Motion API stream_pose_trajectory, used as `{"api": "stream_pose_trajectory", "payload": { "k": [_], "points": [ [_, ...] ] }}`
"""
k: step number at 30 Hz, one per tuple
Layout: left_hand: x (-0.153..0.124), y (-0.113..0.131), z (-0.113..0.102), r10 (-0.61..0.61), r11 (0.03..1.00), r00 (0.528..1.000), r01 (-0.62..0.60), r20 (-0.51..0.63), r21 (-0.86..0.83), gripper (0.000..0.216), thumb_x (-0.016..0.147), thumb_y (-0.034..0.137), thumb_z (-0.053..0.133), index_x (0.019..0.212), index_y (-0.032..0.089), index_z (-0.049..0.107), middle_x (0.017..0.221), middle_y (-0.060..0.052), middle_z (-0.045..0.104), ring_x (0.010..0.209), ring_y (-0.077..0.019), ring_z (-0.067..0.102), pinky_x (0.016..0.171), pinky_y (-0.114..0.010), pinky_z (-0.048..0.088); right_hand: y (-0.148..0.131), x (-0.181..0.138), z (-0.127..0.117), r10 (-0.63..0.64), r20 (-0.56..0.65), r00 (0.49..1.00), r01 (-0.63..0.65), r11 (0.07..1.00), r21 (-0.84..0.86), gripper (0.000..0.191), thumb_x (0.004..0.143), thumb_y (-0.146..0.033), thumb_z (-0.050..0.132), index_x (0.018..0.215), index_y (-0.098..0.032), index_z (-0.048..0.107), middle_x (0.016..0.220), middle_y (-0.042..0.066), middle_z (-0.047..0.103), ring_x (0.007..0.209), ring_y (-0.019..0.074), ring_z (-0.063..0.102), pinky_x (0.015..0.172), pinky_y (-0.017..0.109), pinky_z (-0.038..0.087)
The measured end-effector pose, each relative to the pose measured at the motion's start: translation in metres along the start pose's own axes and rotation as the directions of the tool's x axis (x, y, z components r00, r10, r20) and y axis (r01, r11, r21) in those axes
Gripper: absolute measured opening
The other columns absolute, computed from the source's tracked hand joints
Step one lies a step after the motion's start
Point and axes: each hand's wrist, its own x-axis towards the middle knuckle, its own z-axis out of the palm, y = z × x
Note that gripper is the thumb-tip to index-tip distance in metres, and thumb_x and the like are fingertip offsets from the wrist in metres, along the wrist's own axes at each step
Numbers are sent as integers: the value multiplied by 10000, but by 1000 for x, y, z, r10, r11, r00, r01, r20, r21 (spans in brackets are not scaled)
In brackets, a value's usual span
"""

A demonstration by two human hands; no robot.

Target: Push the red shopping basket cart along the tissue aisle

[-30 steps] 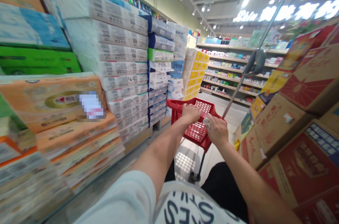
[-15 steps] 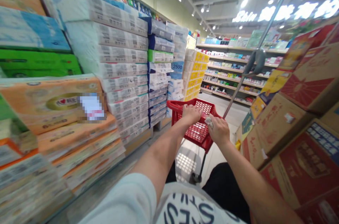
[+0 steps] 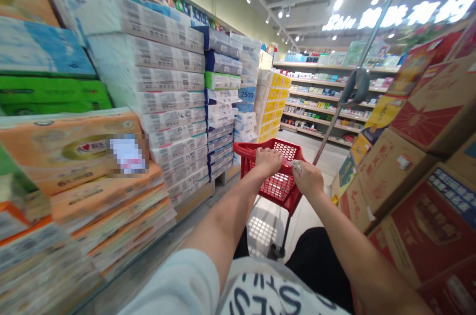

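Observation:
A red plastic shopping cart (image 3: 276, 187) with a mesh basket stands right in front of me. My left hand (image 3: 269, 160) is closed over the left part of its handle. On the right part of the handle, my right hand (image 3: 310, 177) is also wrapped, with a small crumpled whitish piece (image 3: 296, 166) at its fingers. That piece looks like tissue, though I cannot tell for sure. Below the basket, a cart wheel (image 3: 276, 250) rests on the floor.
Stacked packs of paper (image 3: 169, 94) line the left side, with orange tissue packs (image 3: 85, 151) nearest. Cardboard cartons (image 3: 390, 166) are piled on the right. A slanting metal pole (image 3: 329, 131) rises beyond the cart. Stocked shelves (image 3: 316, 92) stand at the back.
The view has shifted slightly, so the shelves and sign sit a little further left. My right hand has turned slightly on the handle. Both hands stay on the cart.

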Motion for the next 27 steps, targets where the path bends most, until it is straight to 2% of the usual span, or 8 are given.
{"api": "stream_pose_trajectory", "payload": {
  "k": [2, 5, 7, 12, 18, 23, 25, 27],
  "points": [
    [-1, 0, 0, -6, 1000, 1000, 6, -6, 4, 387, 974, 366, 262, 1005, 235, 625, 1121, -50, 648, 1017, -237, 532, 905, -468, 300, 1, -4, 2, -44, -35, 998, 44, 999, -14, 293, 876, -312, 479, 1078, -168, 634, 905, 75, 676, 816, 202, 556, 781, 317, 343],
    [-1, -1, 2, -2, 1000, 1000, 2, -28, -1, 394, 977, 366, 254, 994, 238, 626, 1112, -45, 650, 1010, -234, 534, 907, -469, 301, 5, -16, 5, -217, -114, 970, 217, 976, -12, 380, 856, -255, 504, 1223, -184, 570, 1141, 89, 632, 966, 217, 539, 885, 340, 331],
    [-1, -1, 3, 10, 1000, 999, -10, -42, -3, 387, 975, 370, 260, 995, 239, 624, 1107, -44, 651, 1012, -233, 532, 908, -469, 301, 8, -19, 5, -260, -128, 957, 263, 965, 3, 402, 857, -247, 498, 1252, -188, 550, 1189, 87, 609, 1005, 215, 524, 909, 337, 326],
    [0, 0, 3, 2, 1000, 999, -2, -37, 0, 391, 976, 363, 255, 998, 240, 626, 1097, -41, 656, 996, -229, 537, 910, -469, 301, 8, -9, 6, -73, -70, 995, 72, 997, -12, 320, 873, -304, 476, 1111, -141, 614, 908, 79, 662, 836, 207, 542, 795, 318, 351],
    [0, -2, 3, 9, 1000, 999, -9, -34, -12, 411, 979, 382, 238, 991, 244, 625, 1116, -48, 643, 1024, -236, 529, 907, -477, 297, 8, -16, 8, -241, -123, 963, 242, 970, -7, 395, 867, -263, 481, 1244, -164, 545, 1147, 99, 621, 991, 220, 528, 901, 337, 322],
    [1, -2, 3, 16, 1000, 1000, -16, -15, 5, 390, 974, 370, 255, 1010, 236, 619, 1117, -50, 644, 1010, -237, 531, 895, -476, 301, 6, -5, 4, -28, -30, 999, 28, 1000, -1, 291, 886, -330, 458, 1042, -163, 638, 859, 69, 666, 767, 193, 548, 758, 309, 346],
    [1, -2, 3, 16, 1000, 1000, -15, -24, 7, 394, 975, 367, 250, 1010, 238, 621, 1116, -47, 646, 1012, -236, 530, 899, -476, 300, 6, -6, 4, -48, -31, 998, 48, 999, -7, 296, 877, -316, 468, 1069, -160, 630, 889, 74, 669, 786, 196, 549, 773, 314, 342],
    [1, -3, 4, 13, 1000, 999, -13, -33, 8, 399, 975, 370, 248, 1011, 241, 624, 1115, -45, 648, 1014, -236, 529, 909, -478, 296, 6, -13, 5, -146, -72, 987, 145, 989, -14, 360, 862, -277, 484, 1190, -161, 580, 1055, 94, 653, 914, 214, 547, 852, 332, 332]
  ]
}}
